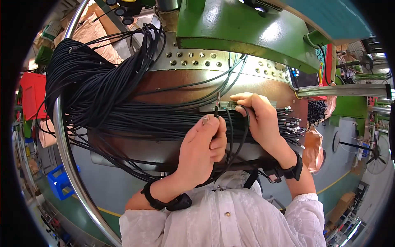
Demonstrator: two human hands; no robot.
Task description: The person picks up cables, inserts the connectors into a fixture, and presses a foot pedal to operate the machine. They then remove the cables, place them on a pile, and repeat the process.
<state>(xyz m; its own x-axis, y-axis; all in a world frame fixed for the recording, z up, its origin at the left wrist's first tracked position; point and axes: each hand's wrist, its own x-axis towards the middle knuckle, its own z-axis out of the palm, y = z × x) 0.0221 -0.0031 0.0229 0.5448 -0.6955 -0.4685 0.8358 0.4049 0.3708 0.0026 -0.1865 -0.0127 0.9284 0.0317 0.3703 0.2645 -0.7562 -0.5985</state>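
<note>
Upright between the thumb and fingers of my left hand (pixel 203 148) is a black cable end (pixel 216 110), its tip pointing away from me. My right hand (pixel 263 119) is just to the right, fingers curled at a small metal fixture (pixel 225 106). A looped black cable (pixel 247 123) passes under its thumb and fingers; the pinched end itself is hidden. Beneath both hands a thick bundle of black cables (pixel 152 123) lies across the bench. At its right side the bundle ends in several small metal-tipped connectors (pixel 290 121).
A green machine body (pixel 247 37) overhangs the far side of the bench. At the left, a large cable heap (pixel 86 78) drapes over a curved metal rail (pixel 61 123). Perforated metal plate (pixel 197 57) lies behind the brown bench top (pixel 173 84). A blue stool (pixel 61 181) stands on the floor.
</note>
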